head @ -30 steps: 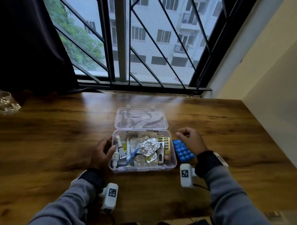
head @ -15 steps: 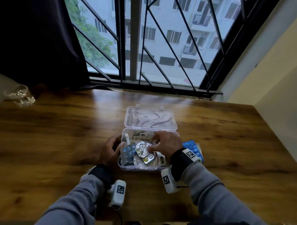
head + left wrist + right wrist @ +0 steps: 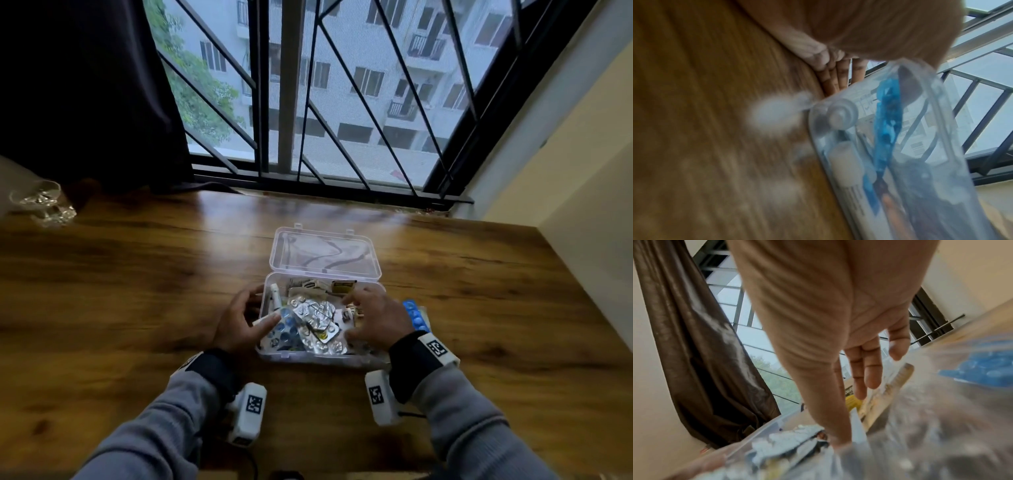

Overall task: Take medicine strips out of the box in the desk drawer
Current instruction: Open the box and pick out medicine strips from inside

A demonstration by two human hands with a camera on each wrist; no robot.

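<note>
An open clear plastic box (image 3: 371, 358) stands on the wooden desk, its lid (image 3: 325, 255) laid back. Inside lie crumpled silver medicine strips (image 3: 315, 315), a blue strip (image 3: 286, 330) and a white tube (image 3: 275, 298). My left hand (image 3: 239, 322) holds the box's left wall (image 3: 920, 146), thumb over the rim and fingers (image 3: 838, 76) along the outside. My right hand (image 3: 373, 315) is spread over the right part of the box with nothing in it. Its fingers (image 3: 867, 369) are straight, and the thumb dips among the strips. Another blue strip (image 3: 414, 315) lies on the desk just right of the box.
Drinking glasses (image 3: 41, 202) stand at the desk's far left. A dark curtain (image 3: 85, 85) and a barred window (image 3: 325, 102) run along the back edge. A cream wall (image 3: 582, 205) closes the desk's right side. Bare wood (image 3: 137, 274) lies left of the box.
My right hand left the blue strip on the desk, went into the box, and now sits over its right part. The left hand has stayed on the box's left wall.
</note>
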